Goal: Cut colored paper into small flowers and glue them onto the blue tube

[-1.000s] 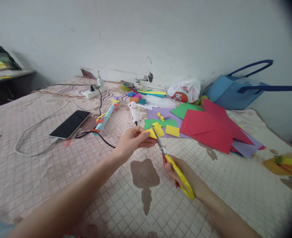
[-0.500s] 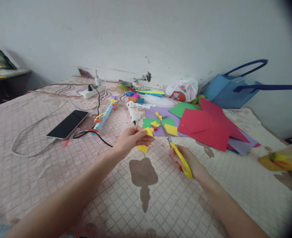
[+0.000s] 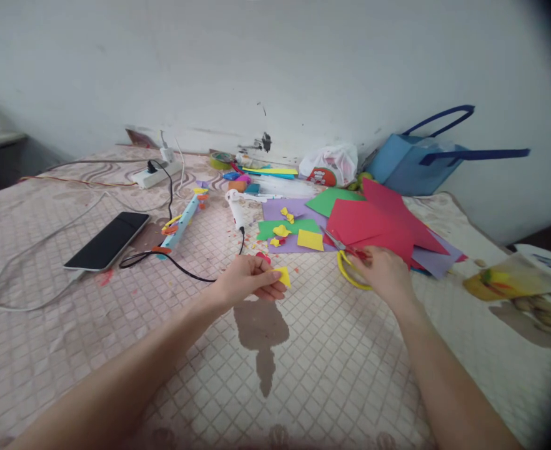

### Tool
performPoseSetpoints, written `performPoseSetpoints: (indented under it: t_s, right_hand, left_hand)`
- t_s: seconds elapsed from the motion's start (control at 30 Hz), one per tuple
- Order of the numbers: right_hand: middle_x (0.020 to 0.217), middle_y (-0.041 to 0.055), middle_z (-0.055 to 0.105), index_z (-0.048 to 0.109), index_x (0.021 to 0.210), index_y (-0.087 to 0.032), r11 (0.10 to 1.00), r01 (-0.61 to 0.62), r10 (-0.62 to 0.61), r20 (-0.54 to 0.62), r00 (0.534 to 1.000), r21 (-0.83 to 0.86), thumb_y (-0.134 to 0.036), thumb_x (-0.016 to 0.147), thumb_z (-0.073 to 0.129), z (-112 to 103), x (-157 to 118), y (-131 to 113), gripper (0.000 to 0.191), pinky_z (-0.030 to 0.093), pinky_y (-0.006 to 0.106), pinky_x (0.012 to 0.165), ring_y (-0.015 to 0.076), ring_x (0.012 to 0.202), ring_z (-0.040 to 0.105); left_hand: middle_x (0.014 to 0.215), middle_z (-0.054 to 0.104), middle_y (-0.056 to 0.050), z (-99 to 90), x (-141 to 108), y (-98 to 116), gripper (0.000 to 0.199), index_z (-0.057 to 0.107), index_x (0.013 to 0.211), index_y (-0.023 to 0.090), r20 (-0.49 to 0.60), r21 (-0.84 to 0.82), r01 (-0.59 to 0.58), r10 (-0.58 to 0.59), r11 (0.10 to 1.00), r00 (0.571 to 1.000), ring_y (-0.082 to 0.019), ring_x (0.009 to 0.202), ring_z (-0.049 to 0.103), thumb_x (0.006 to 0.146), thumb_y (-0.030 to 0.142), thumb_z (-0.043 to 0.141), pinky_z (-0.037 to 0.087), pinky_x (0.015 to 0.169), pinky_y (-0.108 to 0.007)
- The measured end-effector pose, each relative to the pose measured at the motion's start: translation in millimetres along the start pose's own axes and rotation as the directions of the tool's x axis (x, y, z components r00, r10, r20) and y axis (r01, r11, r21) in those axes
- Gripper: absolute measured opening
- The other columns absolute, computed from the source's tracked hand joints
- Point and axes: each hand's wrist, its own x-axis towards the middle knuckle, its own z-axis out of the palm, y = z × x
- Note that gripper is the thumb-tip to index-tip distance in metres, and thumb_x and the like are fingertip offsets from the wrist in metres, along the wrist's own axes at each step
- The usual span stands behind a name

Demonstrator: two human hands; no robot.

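Observation:
My left hand (image 3: 252, 278) pinches a small yellow paper piece (image 3: 283, 277) between thumb and fingers, above the tablecloth. To the right, my right hand (image 3: 381, 272) grips scissors (image 3: 350, 265) with a yellow handle loop, low over the cloth at the edge of the red paper (image 3: 372, 222). The scissor blades point up and left, away from my left hand. Between and beyond the hands lie a yellow paper square (image 3: 310, 240), several small yellow cut shapes (image 3: 282, 230) and a green paper strip (image 3: 266, 230), on purple paper (image 3: 275, 209).
A white glue gun (image 3: 235, 209) with a black cord lies behind my left hand. Left of it are a decorated blue strip (image 3: 182, 224), a phone (image 3: 109, 240) on a cable and a power strip (image 3: 156, 174). A blue bag (image 3: 411, 165) stands at the back right.
My right hand has moved right and turned the scissors, bringing them toward the red paper. My left hand sits slightly lower in view. The yellow piece beneath it no longer shows.

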Motion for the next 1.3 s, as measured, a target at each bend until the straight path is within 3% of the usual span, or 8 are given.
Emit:
performPoseSetpoints:
  t_s: [0.1, 0.23, 0.37, 0.57, 0.7, 0.83, 1.1, 1.3]
  right_hand:
    - [0.094, 0.0102, 0.066, 0.062, 0.095, -0.017, 0.92, 0.123, -0.102, -0.074, 0.992, 0.372, -0.037, 0.083, 0.05, -11.6, -18.3, -31.6, 0.026, 0.046, 0.033, 0.071, 0.0224, 0.083, 0.062]
    - [0.093, 0.0043, 0.066, 0.061, 0.096, -0.019, 0.605, 0.165, -0.45, 0.164, 0.878, 0.779, -0.031, 0.083, 0.053, -19.6, -49.5, -81.0, 0.02, 0.047, 0.026, 0.065, 0.0155, 0.079, 0.061]
    - [0.074, 0.0002, 0.063, 0.06, 0.083, -0.018, 0.538, 0.144, -0.484, 0.165, 0.859, 0.831, -0.022, 0.083, 0.05, -15.8, -61.0, -97.1, 0.011, 0.043, 0.023, 0.058, 0.0118, 0.065, 0.056]
    - [0.065, -0.0019, 0.056, 0.054, 0.071, -0.017, 0.528, 0.086, -0.366, 0.135, 0.921, 0.845, -0.022, 0.079, 0.053, -16.8, -50.6, -102.1, 0.009, 0.04, 0.022, 0.053, 0.0106, 0.058, 0.05]
    - [0.062, -0.0032, 0.054, 0.051, 0.067, -0.018, 0.508, 0.142, -0.384, 0.076, 0.92, 0.85, -0.021, 0.078, 0.054, -18.3, -49.6, -117.0, 0.013, 0.038, 0.022, 0.052, 0.0095, 0.055, 0.048]
    - [0.065, -0.0022, 0.055, 0.054, 0.069, -0.019, 0.417, 0.127, -0.435, 0.075, 0.897, 0.9, -0.024, 0.08, 0.056, -11.5, -51.1, -120.3, 0.013, 0.037, 0.023, 0.053, 0.0104, 0.058, 0.049]
    - [0.066, -0.0037, 0.05, 0.051, 0.077, -0.02, 0.232, -0.142, -0.393, 0.227, 0.891, 0.962, -0.031, 0.082, 0.056, 2.8, -52.7, -107.2, 0.013, 0.038, 0.022, 0.047, 0.0089, 0.053, 0.047]
    - [0.069, -0.0043, 0.05, 0.051, 0.081, -0.022, 0.173, -0.124, -0.387, 0.184, 0.904, 0.977, -0.021, 0.081, 0.053, 4.1, -54.0, -106.5, 0.003, 0.04, 0.022, 0.049, 0.0089, 0.056, 0.05]
  left_hand:
    - [0.076, 0.072, -0.013, 0.4, 1.4, -3.8, 0.025, 0.06, 0.07, 0.01, 0.037, 0.049, 0.002, -0.004, 0.999, 0.999, -0.018, 0.065, 0.069, 0.071, 0.033, 0.069, 0.055, 0.056, -0.023]
    - [0.075, 0.072, -0.012, 2.8, 2.3, -10.7, 0.025, 0.061, 0.071, 0.011, 0.077, 0.137, -0.017, 0.007, 0.99, 0.997, -0.018, 0.064, 0.069, 0.07, 0.035, 0.069, 0.056, 0.058, -0.025]
    - [0.074, 0.071, -0.01, 5.3, 1.7, -13.3, 0.025, 0.06, 0.073, 0.012, 0.087, 0.189, -0.034, 0.018, 0.981, 0.996, -0.018, 0.067, 0.069, 0.071, 0.036, 0.068, 0.056, 0.06, -0.026]
    - [0.082, 0.069, -0.009, 1.9, 2.1, -2.7, 0.022, 0.057, 0.084, 0.012, -0.063, 0.117, -0.135, 0.143, 0.984, 0.988, -0.016, 0.075, 0.068, 0.078, 0.033, 0.062, 0.053, 0.069, -0.026]
    - [0.073, 0.067, -0.005, 1.7, 1.5, -0.2, 0.023, 0.058, 0.083, 0.012, -0.076, 0.092, -0.147, 0.155, 0.985, 0.985, -0.013, 0.069, 0.065, 0.077, 0.033, 0.063, 0.052, 0.066, -0.024]
    - [0.069, 0.063, -0.001, 0.3, 0.9, -2.0, 0.02, 0.058, 0.078, 0.012, -0.046, 0.062, -0.134, 0.137, 0.989, 0.989, -0.009, 0.063, 0.061, 0.075, 0.03, 0.065, 0.05, 0.064, -0.022]
    - [0.078, 0.066, -0.004, 0.8, 0.9, -4.1, 0.018, 0.058, 0.089, 0.012, -0.02, 0.097, -0.065, 0.067, 0.993, 0.998, -0.01, 0.067, 0.061, 0.072, 0.014, 0.063, 0.047, 0.063, -0.022]
    - [0.073, 0.061, 0.001, 2.0, 3.6, -9.1, 0.019, 0.052, 0.081, 0.015, -0.103, 0.027, -0.196, 0.198, 0.98, 0.975, -0.011, 0.069, 0.061, 0.068, 0.01, 0.064, 0.048, 0.063, -0.024]
